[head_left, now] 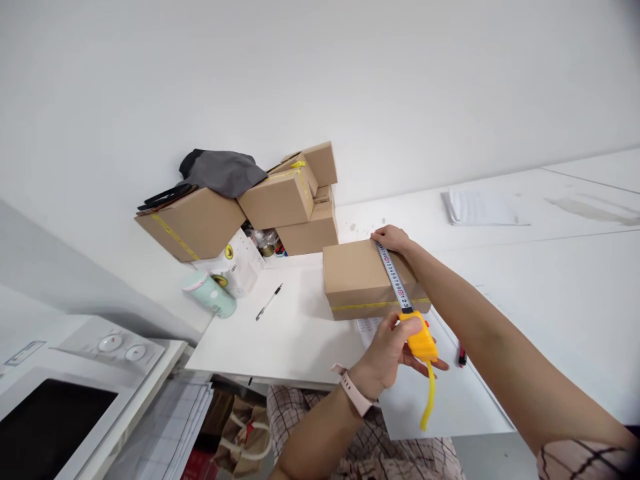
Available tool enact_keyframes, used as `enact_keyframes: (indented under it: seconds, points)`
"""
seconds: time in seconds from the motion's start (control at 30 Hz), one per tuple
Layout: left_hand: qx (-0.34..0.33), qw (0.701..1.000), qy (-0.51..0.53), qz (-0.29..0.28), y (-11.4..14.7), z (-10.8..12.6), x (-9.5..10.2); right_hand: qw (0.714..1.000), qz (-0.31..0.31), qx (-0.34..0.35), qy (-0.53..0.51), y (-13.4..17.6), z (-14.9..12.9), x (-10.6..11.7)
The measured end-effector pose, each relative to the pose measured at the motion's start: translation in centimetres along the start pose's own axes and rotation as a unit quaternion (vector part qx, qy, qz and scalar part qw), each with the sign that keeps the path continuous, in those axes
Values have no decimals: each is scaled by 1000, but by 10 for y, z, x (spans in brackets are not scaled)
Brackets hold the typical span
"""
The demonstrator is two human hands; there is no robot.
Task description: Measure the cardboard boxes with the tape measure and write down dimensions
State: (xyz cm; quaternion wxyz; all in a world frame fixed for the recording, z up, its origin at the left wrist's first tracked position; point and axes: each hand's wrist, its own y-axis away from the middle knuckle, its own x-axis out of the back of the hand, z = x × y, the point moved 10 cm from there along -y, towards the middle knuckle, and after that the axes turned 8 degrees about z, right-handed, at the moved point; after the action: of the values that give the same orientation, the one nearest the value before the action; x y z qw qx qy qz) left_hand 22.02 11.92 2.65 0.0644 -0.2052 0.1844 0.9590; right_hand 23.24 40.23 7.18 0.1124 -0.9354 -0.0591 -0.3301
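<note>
A yellow tape measure (420,339) is gripped in my left hand (387,353), close to the near edge of a brown cardboard box (353,270). Its metal blade (395,277) is drawn out across the box's top. At the far edge of the box, my right hand (393,239) pinches the end of the blade with closed fingers. A yellow strap dangles from the tape's case. Yellow tape runs along the near side of the box, which rests on the white table (295,340) partly over printed paper.
Several cardboard boxes (275,200) are stacked at the back left, with grey cloth (225,172) on top. A mint tumbler (210,293) and a pen (269,302) lie nearer. Papers (477,207) sit at the back right; a microwave (75,393) stands at the left.
</note>
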Motion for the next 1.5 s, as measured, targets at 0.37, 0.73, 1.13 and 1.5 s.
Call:
enact_keyframes:
  seconds: [0.37,0.73,1.13,1.5]
  points:
    - [-223,953,-98,179,81,40,103,938,225,-50,-259,76,67,116]
    - [-235,947,-136,171,37,78,163,983,130,-3,-132,157,48,90]
    - [-312,928,-115,167,62,146,145,970,228,56,-65,130,3,117]
    - [-67,996,-26,-57,88,-20,41,948,193,219,129,154,-43,105]
